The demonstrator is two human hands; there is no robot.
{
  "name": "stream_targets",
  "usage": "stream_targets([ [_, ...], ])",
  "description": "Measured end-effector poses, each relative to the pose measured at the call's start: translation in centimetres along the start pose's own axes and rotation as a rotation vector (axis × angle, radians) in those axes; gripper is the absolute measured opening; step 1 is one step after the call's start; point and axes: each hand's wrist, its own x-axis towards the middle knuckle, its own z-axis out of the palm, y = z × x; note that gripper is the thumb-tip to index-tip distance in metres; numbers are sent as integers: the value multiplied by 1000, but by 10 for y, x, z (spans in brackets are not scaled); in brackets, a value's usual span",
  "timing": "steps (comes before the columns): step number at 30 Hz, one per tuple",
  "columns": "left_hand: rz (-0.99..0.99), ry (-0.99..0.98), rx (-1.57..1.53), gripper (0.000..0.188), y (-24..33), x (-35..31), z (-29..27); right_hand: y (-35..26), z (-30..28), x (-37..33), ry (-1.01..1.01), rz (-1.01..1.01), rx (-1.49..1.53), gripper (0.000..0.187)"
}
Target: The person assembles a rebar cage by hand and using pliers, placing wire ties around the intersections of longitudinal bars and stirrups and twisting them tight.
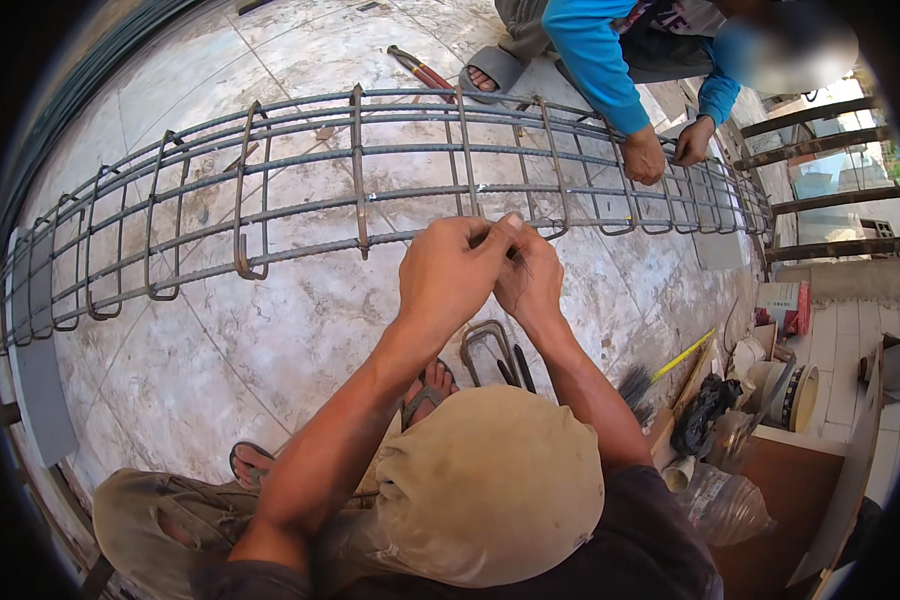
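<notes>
A long rebar cage (360, 150), with straight ribbed bars and bent stirrups, stretches across in front of me. At its near lower bar, my left hand (442, 272) is closed, thumb and fingertips pinched together against my right hand; what they pinch is hidden. My right hand (530, 280) is closed too, with thin dark tie wire (526, 263) showing at its fingers. Below my hands are a bent steel loop (485, 340) and two dark handles (518, 368) of a tool, partly covered by my knee (490, 480).
At the far right, a co-worker in blue sleeves (595, 60) has both hands (645, 155) at the cage. Red-handled cutters (422, 70) lie on the tiled floor beyond it. To my right are a yellow-handled brush (682, 355), black bag (705, 412), plastic bottle (725, 505) and bucket (795, 395).
</notes>
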Motion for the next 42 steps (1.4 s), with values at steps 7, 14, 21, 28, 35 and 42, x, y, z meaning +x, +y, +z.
stream_targets([
  [7,-161,153,-210,52,-47,11,5,4,4,13,-219,528,668,24],
  [14,-501,-95,-866,54,-110,10,42,23,33,0,-238,1053,1803,21],
  [21,-264,-816,-1600,49,-127,31,47,29,12,-43,-508,883,1707,32],
  [28,-399,-383,-1502,28,-116,22,63,111,-24,-158,-239,1052,762,45],
  [35,-489,-309,-1180,27,-109,32,40,185,1,-226,-137,561,-187,68],
  [42,-501,-110,-834,29,-79,28,33,169,2,-218,-341,538,-190,71],
])
